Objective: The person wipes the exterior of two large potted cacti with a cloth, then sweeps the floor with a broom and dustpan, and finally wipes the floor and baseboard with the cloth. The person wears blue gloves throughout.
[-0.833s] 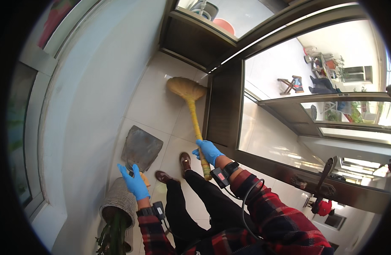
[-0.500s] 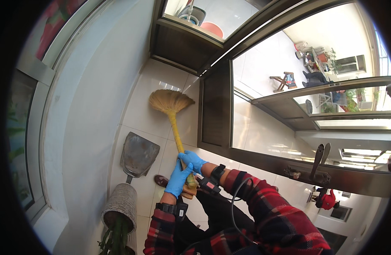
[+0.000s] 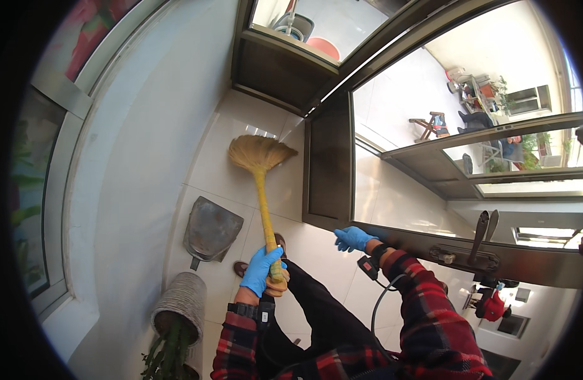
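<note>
A long-handled straw broom [image 3: 263, 196] with a yellow wrapped handle slants across the tiled floor, its fan-shaped bristles resting near the far corner. Around the lower handle, my blue-gloved left hand [image 3: 261, 269] is closed. A tan piece at the handle's end is partly hidden by that hand. My right hand [image 3: 354, 239], also gloved in blue, is off the broom beside the dark door frame [image 3: 392, 235], fingers loosely bent and apart with nothing seen in them. Whether it touches the frame I cannot tell. A grey metal dustpan [image 3: 212, 229] lies left of the broom.
Along the left wall stands a ribbed grey planter [image 3: 180, 304] with a green plant. The glazed door has a dark lever handle [image 3: 478, 237]. Beyond the glass are a folding stool [image 3: 430, 125], a pink basin [image 3: 324, 47] and a seated person. My shoes [image 3: 240, 268] are near the broom handle.
My right hand has let go of the broom and moved right to the door frame. My left hand still holds the handle, and the whole view has shifted slightly.
</note>
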